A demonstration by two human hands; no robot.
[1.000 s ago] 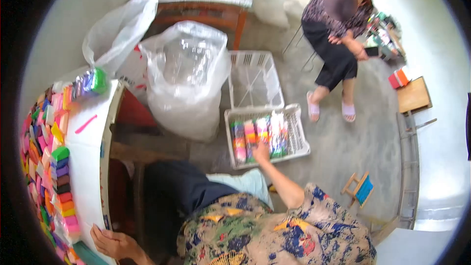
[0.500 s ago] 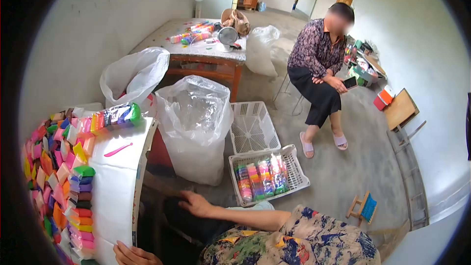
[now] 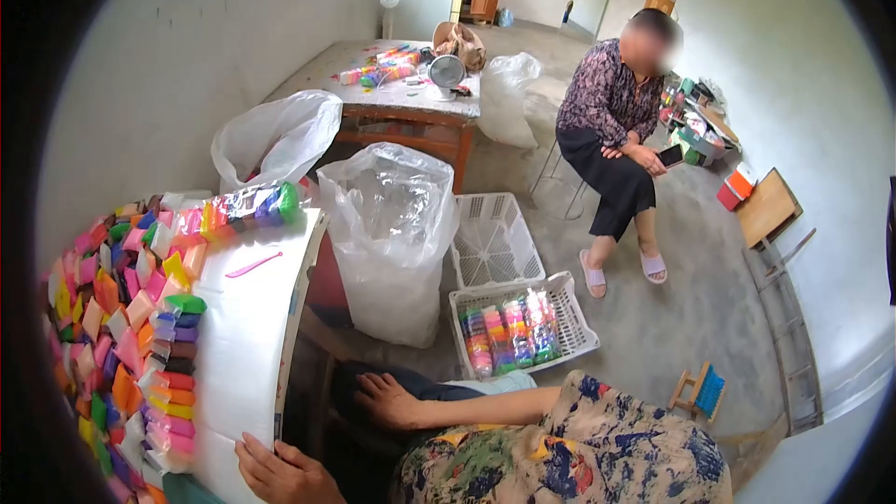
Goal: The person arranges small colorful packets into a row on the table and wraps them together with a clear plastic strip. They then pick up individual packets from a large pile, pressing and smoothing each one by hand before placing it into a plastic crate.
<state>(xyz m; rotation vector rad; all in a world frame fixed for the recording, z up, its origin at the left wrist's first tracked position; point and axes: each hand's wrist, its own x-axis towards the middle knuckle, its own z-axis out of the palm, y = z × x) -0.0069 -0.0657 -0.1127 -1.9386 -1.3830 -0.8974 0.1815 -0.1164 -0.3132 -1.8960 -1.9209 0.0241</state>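
My left hand (image 3: 287,472) rests at the near edge of a white-covered tabletop (image 3: 238,336), its fingers stretched flat over the edge and holding nothing. My right hand (image 3: 387,401) lies on my dark-trousered knee, fingers spread and empty. On the white surface is a pink plastic modelling tool (image 3: 254,264). Beyond it, a heap of small coloured clay packets (image 3: 121,317) covers the far side of the table, with a neat row of packets (image 3: 173,383) along its border. A clear-wrapped bundle of coloured packets (image 3: 247,212) lies at the table's right end.
Large clear plastic bags (image 3: 387,252) stand beside the table. A white crate (image 3: 574,317) holds several wrapped bundles; another crate (image 3: 495,243) is behind it. A seated person (image 3: 611,103) holds a phone. A second table (image 3: 327,70) carries a small fan (image 3: 446,72). A blue-topped stool (image 3: 705,392) stands right.
The view has shifted, so the surroundings appear slightly further right. My right hand's fingers, bent before, now lie spread on my knee. More of my left hand shows at the table edge.
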